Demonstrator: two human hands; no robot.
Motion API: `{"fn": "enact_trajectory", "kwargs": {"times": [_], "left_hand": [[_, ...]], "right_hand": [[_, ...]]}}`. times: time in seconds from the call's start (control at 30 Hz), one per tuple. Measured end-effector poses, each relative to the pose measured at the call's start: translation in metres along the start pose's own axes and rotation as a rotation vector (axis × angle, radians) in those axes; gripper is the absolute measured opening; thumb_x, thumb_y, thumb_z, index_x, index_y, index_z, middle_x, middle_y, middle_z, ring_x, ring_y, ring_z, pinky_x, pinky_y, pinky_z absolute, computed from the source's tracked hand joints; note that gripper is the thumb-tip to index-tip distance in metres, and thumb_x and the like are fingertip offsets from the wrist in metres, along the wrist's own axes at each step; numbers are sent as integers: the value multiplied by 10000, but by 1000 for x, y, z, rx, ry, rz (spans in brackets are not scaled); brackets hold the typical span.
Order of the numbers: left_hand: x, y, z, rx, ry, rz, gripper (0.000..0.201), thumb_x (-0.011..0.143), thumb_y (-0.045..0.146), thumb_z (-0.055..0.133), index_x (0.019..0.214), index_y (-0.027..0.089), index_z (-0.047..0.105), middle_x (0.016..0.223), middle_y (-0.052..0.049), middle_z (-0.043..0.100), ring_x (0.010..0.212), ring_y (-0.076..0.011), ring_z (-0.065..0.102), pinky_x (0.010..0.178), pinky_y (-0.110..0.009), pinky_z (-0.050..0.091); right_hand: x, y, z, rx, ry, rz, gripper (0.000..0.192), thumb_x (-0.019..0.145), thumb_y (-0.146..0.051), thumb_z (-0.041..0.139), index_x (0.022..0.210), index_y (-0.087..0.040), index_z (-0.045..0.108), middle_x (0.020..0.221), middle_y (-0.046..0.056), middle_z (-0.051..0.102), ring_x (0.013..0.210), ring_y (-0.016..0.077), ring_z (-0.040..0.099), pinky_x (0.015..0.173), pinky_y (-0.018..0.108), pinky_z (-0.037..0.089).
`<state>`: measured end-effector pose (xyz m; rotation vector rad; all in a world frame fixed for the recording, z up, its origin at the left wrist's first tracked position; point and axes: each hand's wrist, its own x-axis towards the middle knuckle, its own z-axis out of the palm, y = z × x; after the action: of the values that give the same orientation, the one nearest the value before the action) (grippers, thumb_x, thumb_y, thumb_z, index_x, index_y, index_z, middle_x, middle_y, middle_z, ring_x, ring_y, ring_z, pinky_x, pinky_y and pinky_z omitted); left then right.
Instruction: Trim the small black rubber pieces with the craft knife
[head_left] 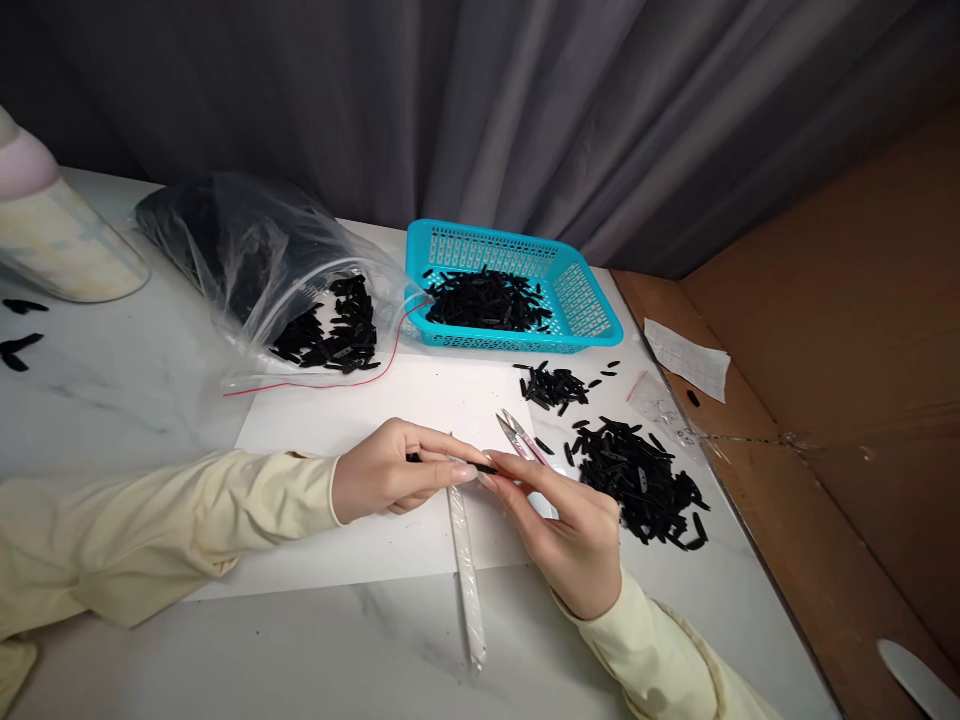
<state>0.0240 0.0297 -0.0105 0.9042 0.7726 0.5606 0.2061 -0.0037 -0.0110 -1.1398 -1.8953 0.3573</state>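
Between the fingertips of both hands is a small black elongated piece [486, 469], its exact kind unclear. My left hand [401, 468] pinches one end from the left, and a bit of black also shows between its fingers. My right hand [566, 515] pinches the other end with thumb and forefinger. Below them a long white wrapped stick [466, 590] lies on a white sheet [300, 430]. Thread snips [517, 432] with pink handles lie just behind my right hand, partly covered by it. A large heap of similar black pieces [634, 480] is to the right.
A turquoise basket [517, 343] holds more black pieces at the back. Left of it lies a clear zip bag [255, 260] with black pieces spilling at its mouth. A smaller black pile [555, 387], a small plastic bag [660, 408] and a paper slip [688, 358] lie right.
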Motion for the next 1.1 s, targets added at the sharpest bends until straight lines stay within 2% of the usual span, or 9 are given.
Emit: {"fn": "enact_trajectory", "kwargs": {"times": [0.23,0.37,0.47,0.57,0.7,0.8,0.87,0.97,1.1], "left_hand": [[0,2,1,22,-21,-15,294,758,211,597,1014,79,654,414,113,244,369,-11,149,348,-172,89],[0,5,-1,-10,-36,-73,302,743,221,627,1015,90,626,418,121,246,365,-7,138,343,-154,85],[5,6,-6,-132,-131,-146,322,781,282,585,1060,122,584,392,120,263,331,-11,120,315,-136,80],[14,6,-15,-317,-270,-213,439,854,449,385,1111,132,547,400,62,396,271,-40,168,256,-146,95],[24,4,-26,-510,-261,-308,569,871,506,223,1095,84,532,478,-1,489,258,-78,298,221,-156,87],[26,4,-27,-594,-251,-345,586,863,520,242,1065,55,536,564,-65,572,296,-105,401,217,-158,99],[25,4,-26,-661,-251,-357,606,856,531,256,1061,33,535,642,-130,624,413,-166,543,231,-170,209],[24,4,-24,-782,-263,-372,636,858,536,258,1086,6,525,837,-215,661,759,-269,662,458,-267,493],[24,0,-21,-879,-322,-317,597,842,540,318,943,12,579,840,-201,675,847,-286,659,833,-405,485]], "right_hand": [[-1,3,1,11,4,-28,239,758,-61,631,957,-187,675,798,27,729,566,127,657,555,218,559],[-3,6,1,-2,-32,-164,307,785,-25,577,1039,-179,657,821,60,726,672,169,681,593,275,575],[4,6,-6,-53,-19,-233,314,797,-22,558,1041,-193,657,839,58,727,699,175,686,614,293,580],[34,8,-20,-215,90,-206,223,785,-78,613,952,-202,691,775,36,733,617,162,675,585,279,562],[107,25,-31,-372,232,-158,97,781,-182,640,847,-171,709,703,29,727,558,158,661,540,269,523],[148,40,-26,-448,13,-135,235,710,-103,665,940,-153,675,678,13,724,638,196,689,627,304,534],[153,39,-19,-503,-135,-120,330,668,-60,677,981,-159,656,675,11,725,653,213,690,645,321,530],[132,19,-6,-407,-329,-180,186,725,-69,631,858,-190,678,727,15,728,656,185,679,615,283,523],[94,-6,6,-65,-717,-287,159,741,-51,621,837,-167,672,841,39,715,756,158,651,682,258,524]]}}
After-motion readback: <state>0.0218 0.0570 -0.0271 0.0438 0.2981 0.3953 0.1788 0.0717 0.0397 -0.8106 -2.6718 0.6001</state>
